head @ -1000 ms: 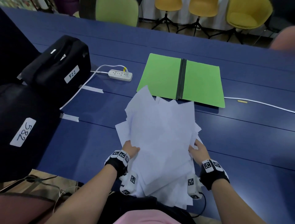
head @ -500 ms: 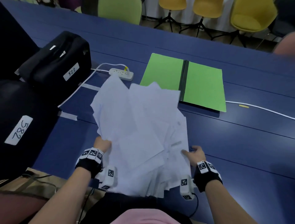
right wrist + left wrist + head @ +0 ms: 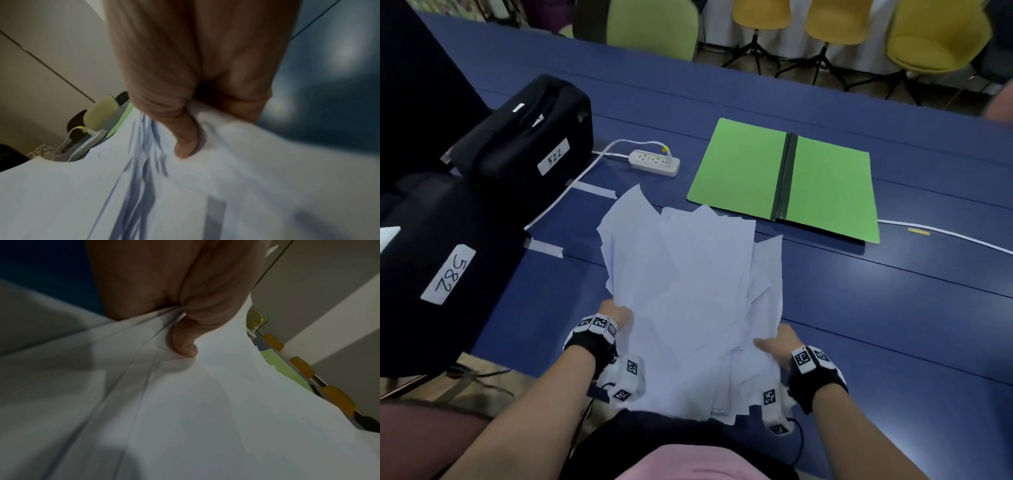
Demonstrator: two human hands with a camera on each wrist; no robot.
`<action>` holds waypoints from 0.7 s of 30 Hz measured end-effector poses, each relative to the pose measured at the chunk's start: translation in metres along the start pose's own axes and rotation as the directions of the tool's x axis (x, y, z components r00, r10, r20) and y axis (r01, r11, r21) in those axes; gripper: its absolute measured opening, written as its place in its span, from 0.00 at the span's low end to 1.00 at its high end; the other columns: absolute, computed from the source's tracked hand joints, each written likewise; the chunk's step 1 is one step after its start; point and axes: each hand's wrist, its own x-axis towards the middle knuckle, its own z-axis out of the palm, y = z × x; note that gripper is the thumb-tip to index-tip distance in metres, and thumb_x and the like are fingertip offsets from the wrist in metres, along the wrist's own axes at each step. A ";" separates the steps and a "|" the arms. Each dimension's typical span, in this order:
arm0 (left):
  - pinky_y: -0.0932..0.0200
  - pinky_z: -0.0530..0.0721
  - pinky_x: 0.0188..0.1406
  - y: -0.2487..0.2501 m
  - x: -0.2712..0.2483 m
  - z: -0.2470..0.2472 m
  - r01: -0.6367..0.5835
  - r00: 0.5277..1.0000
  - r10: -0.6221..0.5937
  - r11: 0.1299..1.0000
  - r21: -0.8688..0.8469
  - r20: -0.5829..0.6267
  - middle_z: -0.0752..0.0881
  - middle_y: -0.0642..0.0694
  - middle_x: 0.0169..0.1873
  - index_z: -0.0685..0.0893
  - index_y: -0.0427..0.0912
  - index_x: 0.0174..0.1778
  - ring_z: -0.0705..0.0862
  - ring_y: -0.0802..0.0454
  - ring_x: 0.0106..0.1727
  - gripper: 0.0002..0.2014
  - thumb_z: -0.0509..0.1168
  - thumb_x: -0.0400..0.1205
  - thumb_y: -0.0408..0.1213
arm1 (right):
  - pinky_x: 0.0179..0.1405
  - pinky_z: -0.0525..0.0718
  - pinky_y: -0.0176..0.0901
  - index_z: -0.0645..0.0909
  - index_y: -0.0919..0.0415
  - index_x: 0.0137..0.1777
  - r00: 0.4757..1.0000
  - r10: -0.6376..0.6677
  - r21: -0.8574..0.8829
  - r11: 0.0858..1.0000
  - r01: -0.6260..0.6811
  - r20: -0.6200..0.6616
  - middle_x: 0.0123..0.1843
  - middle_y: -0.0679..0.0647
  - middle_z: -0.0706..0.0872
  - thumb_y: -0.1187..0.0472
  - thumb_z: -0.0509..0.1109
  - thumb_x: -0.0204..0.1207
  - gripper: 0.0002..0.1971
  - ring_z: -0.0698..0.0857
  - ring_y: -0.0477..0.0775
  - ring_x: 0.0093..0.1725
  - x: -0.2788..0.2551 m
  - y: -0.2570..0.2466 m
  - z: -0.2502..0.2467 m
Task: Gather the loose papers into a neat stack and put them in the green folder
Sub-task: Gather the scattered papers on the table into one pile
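Note:
A messy bundle of white papers (image 3: 688,294) is held over the near edge of the blue table (image 3: 893,325), its sheets fanned at different angles. My left hand (image 3: 616,317) grips the bundle's left edge, thumb on top (image 3: 185,344). On the right edge my right hand (image 3: 777,341) holds it the same way, thumb pressed on the top sheet (image 3: 187,142). The green folder (image 3: 787,178) lies open and flat beyond the papers, a dark spine down its middle. Both hands' fingers are hidden under the sheets.
Two black cases with white number labels (image 3: 524,144) (image 3: 438,267) stand at the left. A white power strip (image 3: 654,162) with its cable lies between them and the folder. A white cable (image 3: 945,234) runs off to the right. Chairs (image 3: 650,24) line the far side.
The bundle swung out to the left half a second ago and has come back toward the centre. Both hands have kept their grip on its edges.

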 end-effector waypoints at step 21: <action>0.59 0.76 0.48 0.024 -0.028 0.038 -0.043 0.992 0.034 0.996 0.082 0.119 0.83 0.40 0.46 0.80 0.30 0.59 0.78 0.43 0.49 0.13 0.62 0.80 0.30 | 0.62 0.81 0.48 0.80 0.72 0.64 0.706 0.042 0.469 0.775 0.423 -0.707 0.57 0.58 0.85 0.67 0.68 0.78 0.16 0.85 0.55 0.55 -0.037 -0.026 -0.097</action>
